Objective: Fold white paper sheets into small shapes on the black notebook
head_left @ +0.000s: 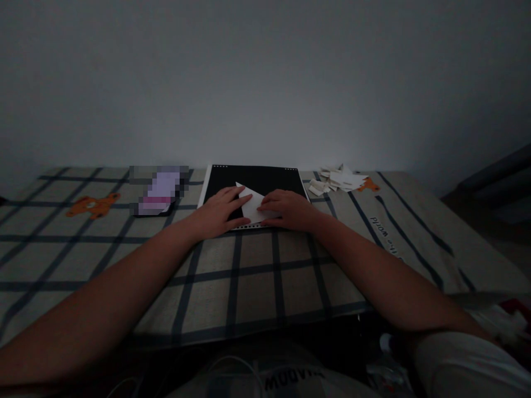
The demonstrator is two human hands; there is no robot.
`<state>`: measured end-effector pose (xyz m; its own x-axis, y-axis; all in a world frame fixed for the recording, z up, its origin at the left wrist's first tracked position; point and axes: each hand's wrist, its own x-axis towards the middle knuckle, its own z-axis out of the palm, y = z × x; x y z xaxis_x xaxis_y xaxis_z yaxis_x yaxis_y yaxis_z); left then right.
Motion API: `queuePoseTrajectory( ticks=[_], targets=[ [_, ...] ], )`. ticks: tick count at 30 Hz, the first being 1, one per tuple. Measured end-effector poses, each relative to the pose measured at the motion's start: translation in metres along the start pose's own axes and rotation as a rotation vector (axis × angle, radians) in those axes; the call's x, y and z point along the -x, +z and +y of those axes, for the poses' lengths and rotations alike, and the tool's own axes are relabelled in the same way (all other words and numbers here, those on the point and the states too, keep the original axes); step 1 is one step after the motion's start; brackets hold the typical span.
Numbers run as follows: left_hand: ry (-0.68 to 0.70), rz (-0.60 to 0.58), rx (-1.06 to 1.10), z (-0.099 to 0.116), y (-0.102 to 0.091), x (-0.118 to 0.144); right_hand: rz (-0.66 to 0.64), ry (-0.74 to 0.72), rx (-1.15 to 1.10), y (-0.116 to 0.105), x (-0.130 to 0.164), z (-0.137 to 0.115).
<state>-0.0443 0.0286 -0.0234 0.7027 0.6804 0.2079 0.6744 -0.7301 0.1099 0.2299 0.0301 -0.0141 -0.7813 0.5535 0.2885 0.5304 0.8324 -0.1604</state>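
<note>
A white piece of paper, with a pointed corner at its upper left, lies on a black sheet with a white border. My left hand rests over the black sheet with its fingers spread, the fingertips reaching the paper's left edge. From the other side, my right hand covers the paper's right part, its fingers bent over it. Whether those fingers pinch the paper or only press on it, I cannot tell. Part of the paper is hidden under the right hand.
A phone, blurred by pixels, lies on the checked tablecloth at left. White paper scraps are heaped at the back right. A pale wall rises behind the table. A plastic bottle shows below the front edge.
</note>
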Motion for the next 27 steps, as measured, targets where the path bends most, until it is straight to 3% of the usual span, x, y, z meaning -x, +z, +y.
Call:
queuePoseTrajectory(
  ticks=[12, 27],
  targets=[
    [0.084, -0.031, 0.096, 0.017, -0.019, -0.003, 0.03, -0.066, -0.084, 0.002, 0.003, 0.007],
    [0.026, -0.014, 0.146, 0.016, -0.016, -0.002, 0.034, -0.009, -0.074, 0.002, 0.002, 0.008]
  ],
)
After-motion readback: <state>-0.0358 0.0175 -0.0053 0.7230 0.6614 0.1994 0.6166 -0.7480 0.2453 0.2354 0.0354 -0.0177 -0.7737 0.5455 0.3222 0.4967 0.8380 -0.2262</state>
